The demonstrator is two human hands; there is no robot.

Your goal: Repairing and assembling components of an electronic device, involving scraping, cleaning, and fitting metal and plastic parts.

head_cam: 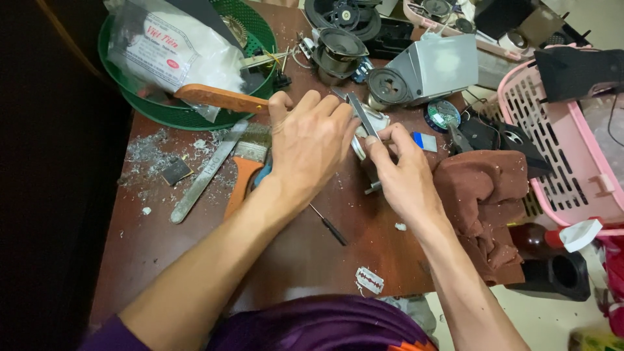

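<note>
My left hand (311,144) is curled around a small round metal part (359,147), which it hides almost entirely. My right hand (402,174) pinches a flat grey metal tool (361,112) that slants up and away from the part, its lower end between my fingers. Both hands meet over the middle of the brown wooden table (305,253). A thin dark screwdriver (329,225) lies just below my left wrist. An orange-handled paintbrush (244,170) lies partly under my left forearm.
A green basket (170,110) with a plastic bag stands at the back left. A metal file (203,175), a razor blade (369,280), a brown cloth (482,195), speaker parts (338,52) and a pink basket (564,162) surround my hands.
</note>
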